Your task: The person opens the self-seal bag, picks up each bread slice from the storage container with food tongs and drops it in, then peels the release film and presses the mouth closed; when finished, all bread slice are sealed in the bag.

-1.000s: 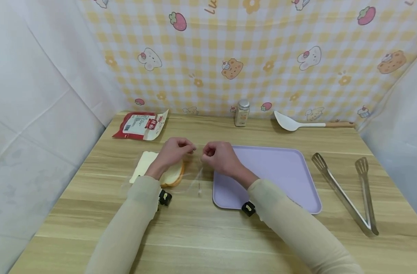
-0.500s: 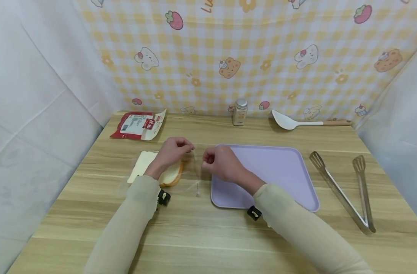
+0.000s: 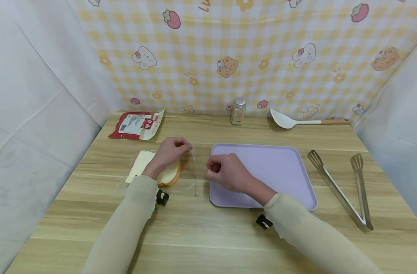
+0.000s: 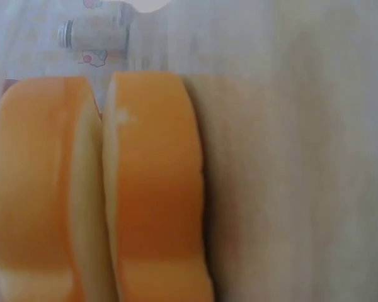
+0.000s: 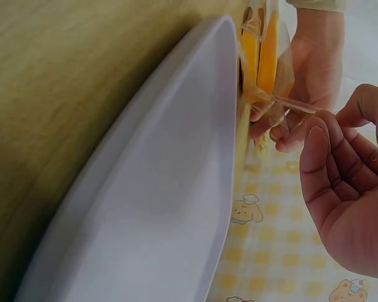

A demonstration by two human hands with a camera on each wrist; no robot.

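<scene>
A clear plastic bag [image 3: 189, 183] with thick bread slices [image 3: 169, 176] in it lies on the left half of the table. My left hand [image 3: 169, 154] is over the bag, its thumb and fingers pinching the upper part of the open edge. Just right of that edge, my right hand [image 3: 231, 173] is above the tray's left side. In the right wrist view a thin stretched strip of the plastic runs to its pinched fingertips. Two orange-crusted slices [image 4: 154, 176] fill the left wrist view, where no fingers show.
A lilac tray [image 3: 263, 163] lies right of the bag, with metal tongs [image 3: 338, 192] spread beyond it. Along the back are a red-and-white packet [image 3: 136, 125], a glass shaker [image 3: 238, 111] and a white spatula-like spoon [image 3: 285, 121] with a wooden handle end.
My right hand has drawn away from the left, moving right and toward me. The left hand stays nearly where it was at the bag's edge. The whole view has shifted slightly.
</scene>
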